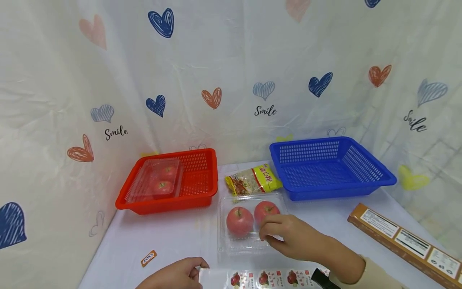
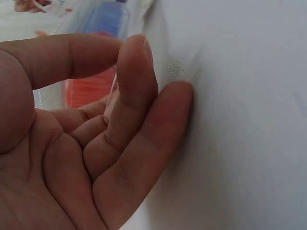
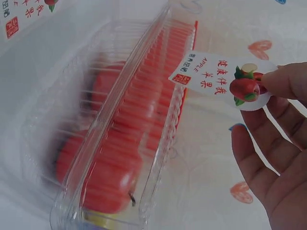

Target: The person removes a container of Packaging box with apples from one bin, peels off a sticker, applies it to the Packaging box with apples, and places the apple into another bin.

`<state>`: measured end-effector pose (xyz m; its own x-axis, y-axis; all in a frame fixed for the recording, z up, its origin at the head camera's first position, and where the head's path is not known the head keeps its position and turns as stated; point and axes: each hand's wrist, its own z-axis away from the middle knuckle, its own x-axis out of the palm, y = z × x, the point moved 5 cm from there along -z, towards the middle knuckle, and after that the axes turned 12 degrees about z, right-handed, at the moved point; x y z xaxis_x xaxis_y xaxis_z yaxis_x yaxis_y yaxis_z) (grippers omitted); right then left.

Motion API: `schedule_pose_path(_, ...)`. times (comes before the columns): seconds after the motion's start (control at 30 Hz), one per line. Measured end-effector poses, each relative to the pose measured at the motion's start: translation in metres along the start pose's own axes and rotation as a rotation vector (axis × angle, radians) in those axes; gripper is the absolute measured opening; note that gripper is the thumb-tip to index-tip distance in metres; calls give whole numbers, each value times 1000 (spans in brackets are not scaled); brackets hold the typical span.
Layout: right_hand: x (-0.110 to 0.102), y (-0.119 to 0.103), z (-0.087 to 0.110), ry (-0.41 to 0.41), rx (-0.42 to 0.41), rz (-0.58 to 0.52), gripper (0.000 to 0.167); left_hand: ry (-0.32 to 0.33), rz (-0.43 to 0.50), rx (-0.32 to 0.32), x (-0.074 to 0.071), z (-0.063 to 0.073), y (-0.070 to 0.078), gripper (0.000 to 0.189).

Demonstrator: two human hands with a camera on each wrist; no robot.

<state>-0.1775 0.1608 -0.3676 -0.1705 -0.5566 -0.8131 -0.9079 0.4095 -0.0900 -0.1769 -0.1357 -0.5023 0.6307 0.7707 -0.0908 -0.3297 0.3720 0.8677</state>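
Note:
My right hand [image 1: 294, 237] pinches an apple sticker [image 3: 206, 79] between thumb and fingers; the right wrist view shows its red apple picture and lettering. The hand is above the near right part of a clear plastic box [image 1: 231, 245], which holds two red apples [image 1: 240, 221]. At the near edge of the head view, my left hand [image 1: 177, 275] pinches the left end of a strip of apple stickers [image 1: 249, 279]. In the left wrist view its thumb and fingertips come together, partly hiding the edge they hold.
A red basket [image 1: 198, 202] at the back left contains another clear box [image 1: 138, 188] of apples. At the back right stands a blue basket [image 1: 335, 188]. Between them lies a yellow food packet [image 1: 252, 180]. A long brown box [image 1: 404, 241] is on the right, a small orange wrapper [image 1: 148, 258] on the left.

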Motion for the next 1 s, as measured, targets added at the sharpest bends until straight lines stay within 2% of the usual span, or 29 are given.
schedule_pose_path(0.17, -2, 13, 1, -66, 108, -79, 34, 45, -97, 10, -2, 2, 3, 25)
schedule_pose_path(0.33, -2, 29, 0, -156, 270, -213, 32, 58, -204, -13, -1, 1, 8, 12)
schedule_pose_path(0.5, -2, 43, 0, -145, 339, -275, 28, 63, -285, -20, -1, 0, 11, 10)
schedule_pose_path(0.57, -2, 47, -1, -128, 351, -289, 26, 93, -302, -28, -3, 1, 13, 11)
schedule_pose_path(0.63, -2, 51, -2, -111, 370, -297, 24, 122, -371, 29, -7, -4, 18, 13)
schedule_pose_path(0.7, -2, 55, -4, -110, 404, -306, 23, 149, -376, 96, -12, -12, 24, 17)
schedule_pose_path(0.8, 0, 61, -7, -114, 447, -308, 22, 148, -278, 208, -16, -29, 32, 28)
schedule_pose_path(0.93, 7, 67, -12, -127, 490, -330, 20, 120, 17, 241, -17, -46, 36, 45)
schedule_pose_path(1.0, 11, 70, -14, -136, 510, -348, 19, 131, 115, 248, -15, -51, 38, 50)
